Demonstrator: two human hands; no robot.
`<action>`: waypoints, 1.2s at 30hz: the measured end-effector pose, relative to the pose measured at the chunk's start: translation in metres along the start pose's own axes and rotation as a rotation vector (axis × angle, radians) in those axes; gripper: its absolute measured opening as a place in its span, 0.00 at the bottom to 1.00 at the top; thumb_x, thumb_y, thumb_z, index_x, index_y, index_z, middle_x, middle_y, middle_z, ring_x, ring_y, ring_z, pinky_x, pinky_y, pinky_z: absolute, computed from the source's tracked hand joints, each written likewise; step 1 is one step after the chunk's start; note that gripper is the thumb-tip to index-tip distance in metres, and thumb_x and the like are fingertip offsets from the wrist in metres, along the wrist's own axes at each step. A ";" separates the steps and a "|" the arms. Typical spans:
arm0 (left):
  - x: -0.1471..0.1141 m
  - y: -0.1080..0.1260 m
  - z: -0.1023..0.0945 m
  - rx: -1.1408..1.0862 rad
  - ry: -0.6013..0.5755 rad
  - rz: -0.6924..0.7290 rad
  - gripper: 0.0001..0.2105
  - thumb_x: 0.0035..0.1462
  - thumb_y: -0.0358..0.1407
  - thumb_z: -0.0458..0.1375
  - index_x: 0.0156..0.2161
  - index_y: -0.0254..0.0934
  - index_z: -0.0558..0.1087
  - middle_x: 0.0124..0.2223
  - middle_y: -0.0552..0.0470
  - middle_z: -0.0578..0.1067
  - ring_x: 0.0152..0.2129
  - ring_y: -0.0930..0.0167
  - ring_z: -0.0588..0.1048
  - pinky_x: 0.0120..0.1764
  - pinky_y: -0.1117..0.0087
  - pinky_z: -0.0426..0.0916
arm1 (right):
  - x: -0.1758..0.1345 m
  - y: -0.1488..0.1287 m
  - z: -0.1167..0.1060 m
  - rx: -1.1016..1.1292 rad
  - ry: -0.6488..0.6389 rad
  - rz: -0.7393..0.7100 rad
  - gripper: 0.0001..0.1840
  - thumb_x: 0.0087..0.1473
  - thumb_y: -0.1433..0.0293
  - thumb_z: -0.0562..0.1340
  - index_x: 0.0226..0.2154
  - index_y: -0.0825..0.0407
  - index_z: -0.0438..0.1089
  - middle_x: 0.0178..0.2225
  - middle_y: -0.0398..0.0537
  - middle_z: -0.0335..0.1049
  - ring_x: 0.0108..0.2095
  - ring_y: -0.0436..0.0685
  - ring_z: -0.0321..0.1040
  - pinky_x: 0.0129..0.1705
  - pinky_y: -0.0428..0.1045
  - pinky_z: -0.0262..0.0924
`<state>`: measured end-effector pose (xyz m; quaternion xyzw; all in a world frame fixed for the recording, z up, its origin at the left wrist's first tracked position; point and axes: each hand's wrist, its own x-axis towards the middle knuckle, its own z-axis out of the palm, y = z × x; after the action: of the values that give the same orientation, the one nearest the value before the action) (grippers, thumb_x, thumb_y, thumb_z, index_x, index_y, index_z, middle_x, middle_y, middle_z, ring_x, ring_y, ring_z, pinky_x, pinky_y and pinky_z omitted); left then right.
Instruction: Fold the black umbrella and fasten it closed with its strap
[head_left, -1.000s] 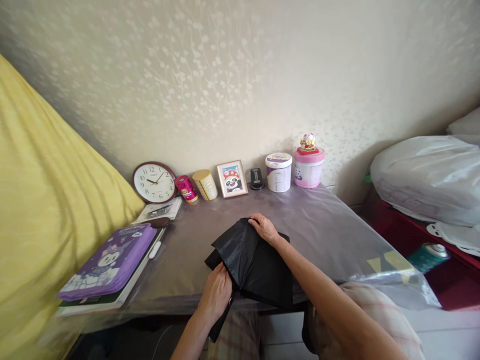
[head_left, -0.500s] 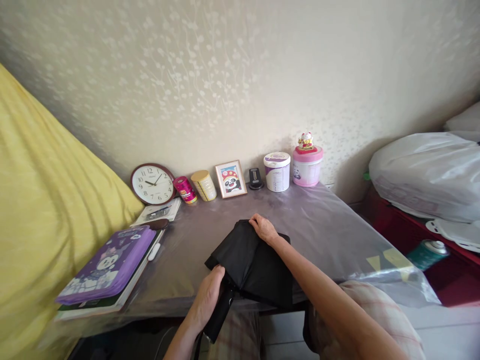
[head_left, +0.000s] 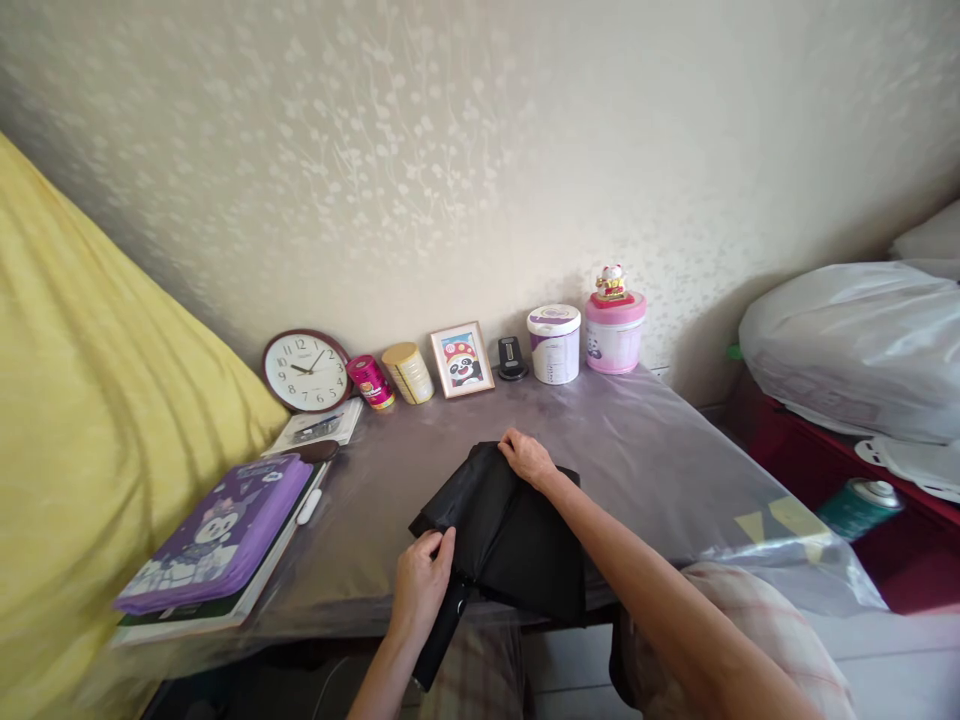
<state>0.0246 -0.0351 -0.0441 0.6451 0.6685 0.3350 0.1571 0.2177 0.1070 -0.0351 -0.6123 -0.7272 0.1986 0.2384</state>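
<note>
A black folding umbrella point(head_left: 491, 530) lies collapsed at the table's front edge, its fabric loosely fanned out and its handle pointing down toward my lap. My left hand point(head_left: 424, 577) pinches the left edge of the fabric between thumb and fingers, just above the handle. At the far end of the canopy, my right hand point(head_left: 527, 456) has its fingers closed on the fabric's upper edge. The undersides of both hands' fingers are partly hidden.
The table point(head_left: 637, 450) has a clear plastic cover. Along the wall stand a clock point(head_left: 306, 371), tins, a picture frame point(head_left: 462, 360) and tubs. A purple case point(head_left: 214, 535) lies on books at left. Bulky white bags point(head_left: 855, 350) sit at right.
My left hand has come away from beside the handle and its fingers have curled into a pinch on the fabric edge. My right hand stays in place.
</note>
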 end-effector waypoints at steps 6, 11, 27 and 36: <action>0.000 0.003 -0.015 0.133 0.151 0.007 0.19 0.53 0.46 0.49 0.44 0.34 0.65 0.42 0.45 0.69 0.41 0.62 0.69 0.42 0.59 0.65 | -0.001 0.000 0.000 0.003 0.006 -0.013 0.08 0.57 0.67 0.52 0.35 0.49 0.65 0.36 0.46 0.72 0.36 0.54 0.67 0.35 0.46 0.51; -0.005 0.035 -0.008 0.338 0.097 0.368 0.21 0.61 0.36 0.42 0.58 0.36 0.55 0.60 0.41 0.58 0.56 0.63 0.58 0.54 0.56 0.57 | -0.001 0.001 0.001 0.001 0.010 -0.022 0.08 0.58 0.67 0.52 0.35 0.49 0.65 0.36 0.46 0.72 0.37 0.54 0.67 0.35 0.46 0.52; -0.021 0.015 0.015 0.284 -0.149 0.302 0.22 0.63 0.39 0.37 0.59 0.32 0.56 0.59 0.43 0.61 0.56 0.67 0.60 0.54 0.61 0.62 | -0.004 -0.002 -0.006 -0.002 0.025 -0.067 0.09 0.59 0.68 0.51 0.37 0.50 0.66 0.38 0.48 0.71 0.38 0.54 0.66 0.38 0.46 0.54; -0.022 0.009 0.021 0.247 -0.097 0.317 0.21 0.63 0.37 0.39 0.59 0.35 0.56 0.59 0.44 0.62 0.55 0.67 0.61 0.54 0.60 0.62 | -0.039 -0.029 -0.020 0.010 -0.103 -0.668 0.17 0.60 0.61 0.49 0.33 0.50 0.70 0.34 0.48 0.72 0.40 0.53 0.64 0.45 0.47 0.54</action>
<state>0.0477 -0.0520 -0.0579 0.7720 0.5864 0.2394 0.0544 0.2116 0.0639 -0.0057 -0.3282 -0.8977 0.1437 0.2563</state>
